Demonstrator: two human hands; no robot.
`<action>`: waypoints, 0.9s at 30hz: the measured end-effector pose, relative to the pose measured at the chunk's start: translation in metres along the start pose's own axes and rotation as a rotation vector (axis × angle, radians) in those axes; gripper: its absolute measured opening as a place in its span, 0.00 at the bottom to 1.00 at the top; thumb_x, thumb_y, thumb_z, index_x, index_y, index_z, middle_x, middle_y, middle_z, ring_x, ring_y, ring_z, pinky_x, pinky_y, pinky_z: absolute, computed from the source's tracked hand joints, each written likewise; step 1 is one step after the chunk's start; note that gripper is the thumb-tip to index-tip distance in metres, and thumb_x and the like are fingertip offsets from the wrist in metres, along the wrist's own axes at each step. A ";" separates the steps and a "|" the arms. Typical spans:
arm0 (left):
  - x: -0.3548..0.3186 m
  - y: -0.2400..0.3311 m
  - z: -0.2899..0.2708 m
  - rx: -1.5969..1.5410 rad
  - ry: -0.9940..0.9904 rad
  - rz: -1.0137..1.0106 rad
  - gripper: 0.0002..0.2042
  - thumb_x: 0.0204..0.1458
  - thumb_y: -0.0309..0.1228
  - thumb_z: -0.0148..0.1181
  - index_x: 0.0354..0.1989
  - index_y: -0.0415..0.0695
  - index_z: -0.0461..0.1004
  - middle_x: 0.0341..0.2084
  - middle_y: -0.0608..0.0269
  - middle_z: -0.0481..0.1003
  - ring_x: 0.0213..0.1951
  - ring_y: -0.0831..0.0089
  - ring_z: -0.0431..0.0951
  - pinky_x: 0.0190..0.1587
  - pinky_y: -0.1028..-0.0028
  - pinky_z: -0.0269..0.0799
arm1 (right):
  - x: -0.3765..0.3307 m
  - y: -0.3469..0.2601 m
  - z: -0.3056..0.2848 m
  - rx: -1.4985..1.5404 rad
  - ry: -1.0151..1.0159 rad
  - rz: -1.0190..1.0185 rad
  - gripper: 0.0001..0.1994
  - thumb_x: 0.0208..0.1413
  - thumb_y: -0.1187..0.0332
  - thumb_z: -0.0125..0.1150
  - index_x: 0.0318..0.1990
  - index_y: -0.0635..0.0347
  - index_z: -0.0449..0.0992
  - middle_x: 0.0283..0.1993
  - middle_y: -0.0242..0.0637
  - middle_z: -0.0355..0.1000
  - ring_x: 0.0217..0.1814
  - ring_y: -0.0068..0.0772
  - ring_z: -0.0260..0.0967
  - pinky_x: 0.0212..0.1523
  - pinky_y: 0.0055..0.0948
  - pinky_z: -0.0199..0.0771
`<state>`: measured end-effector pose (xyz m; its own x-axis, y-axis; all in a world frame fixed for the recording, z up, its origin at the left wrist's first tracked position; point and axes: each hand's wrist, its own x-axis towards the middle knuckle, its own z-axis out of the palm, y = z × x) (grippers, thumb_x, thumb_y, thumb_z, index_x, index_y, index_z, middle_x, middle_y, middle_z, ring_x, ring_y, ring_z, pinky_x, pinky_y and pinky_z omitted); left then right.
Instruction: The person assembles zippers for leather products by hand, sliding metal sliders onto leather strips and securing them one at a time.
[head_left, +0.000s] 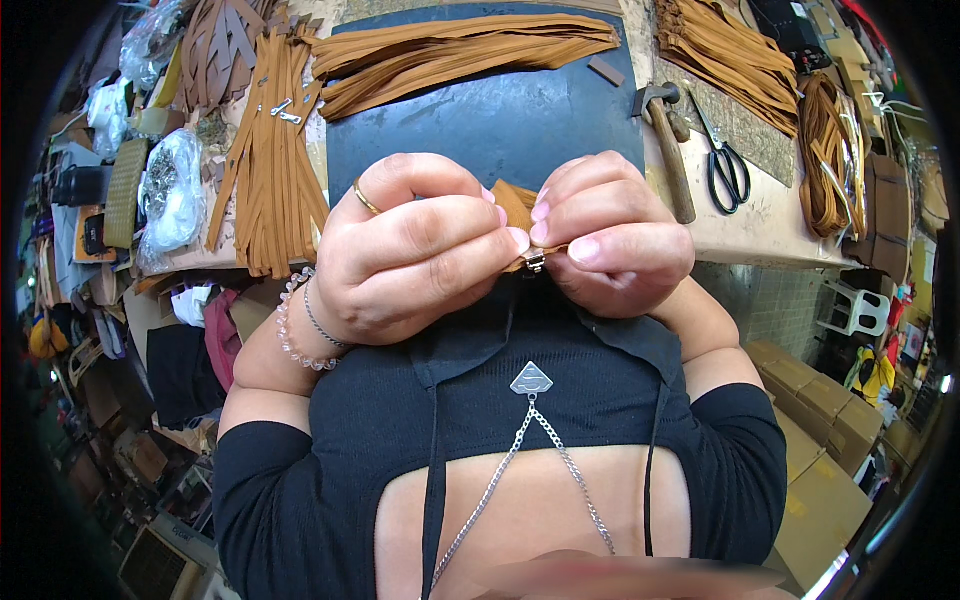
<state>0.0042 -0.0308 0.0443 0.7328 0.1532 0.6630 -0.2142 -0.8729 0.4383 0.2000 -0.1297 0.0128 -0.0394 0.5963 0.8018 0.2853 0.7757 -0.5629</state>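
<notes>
Close in front of my chest, both hands pinch a brown zipper tape (513, 205). My left hand (415, 240) has its thumb and fingers closed on the tape's left side. Opposite it, my right hand (618, 235) is closed on the right side, and the two thumbs almost touch. A shiny metal zipper slider (534, 262) shows just below the thumb tips, at the tape's edge. The fingers cover most of the tape.
A dark blue mat (480, 125) carries a bundle of brown zipper tapes (450, 60). To its right lie a hammer (672, 155) and black-handled scissors (728, 180). More zipper tapes (275, 160), with metal sliders (287, 114) on them, lie to the left.
</notes>
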 end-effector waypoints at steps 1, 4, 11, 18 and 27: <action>0.000 0.000 0.000 0.003 -0.008 0.005 0.16 0.37 0.21 0.70 0.39 0.42 0.80 0.37 0.64 0.75 0.38 0.63 0.77 0.39 0.69 0.76 | 0.000 0.000 0.000 0.001 0.000 0.000 0.21 0.42 0.82 0.71 0.44 0.56 0.71 0.38 0.39 0.75 0.37 0.40 0.75 0.38 0.33 0.76; -0.001 -0.001 0.002 0.009 0.009 0.043 0.16 0.36 0.21 0.70 0.39 0.42 0.80 0.37 0.63 0.76 0.38 0.63 0.77 0.39 0.68 0.76 | -0.001 0.002 0.000 0.014 -0.020 -0.031 0.20 0.43 0.82 0.70 0.44 0.56 0.70 0.38 0.39 0.75 0.37 0.40 0.75 0.38 0.33 0.76; 0.002 -0.005 0.002 -0.070 0.007 -0.004 0.13 0.41 0.26 0.72 0.37 0.42 0.79 0.36 0.63 0.75 0.37 0.64 0.77 0.39 0.68 0.75 | -0.003 0.003 -0.001 0.186 -0.026 0.039 0.17 0.48 0.82 0.66 0.43 0.55 0.69 0.39 0.38 0.75 0.38 0.39 0.75 0.40 0.34 0.74; 0.004 -0.002 0.002 -0.447 0.004 -0.272 0.14 0.42 0.32 0.72 0.37 0.42 0.78 0.32 0.62 0.75 0.36 0.65 0.75 0.39 0.69 0.71 | 0.000 0.001 -0.002 0.347 -0.020 0.174 0.14 0.51 0.82 0.65 0.39 0.55 0.68 0.37 0.39 0.76 0.38 0.37 0.74 0.40 0.34 0.72; 0.009 0.002 -0.003 -0.190 -0.022 -0.087 0.12 0.40 0.25 0.73 0.36 0.42 0.79 0.32 0.62 0.77 0.36 0.64 0.77 0.38 0.69 0.74 | 0.004 -0.002 -0.007 0.249 -0.094 0.180 0.14 0.49 0.82 0.66 0.29 0.54 0.65 0.38 0.40 0.77 0.38 0.41 0.75 0.40 0.36 0.74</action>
<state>0.0085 -0.0297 0.0523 0.7671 0.2123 0.6054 -0.2657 -0.7537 0.6010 0.2059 -0.1301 0.0189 -0.1014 0.7358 0.6696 0.0531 0.6761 -0.7349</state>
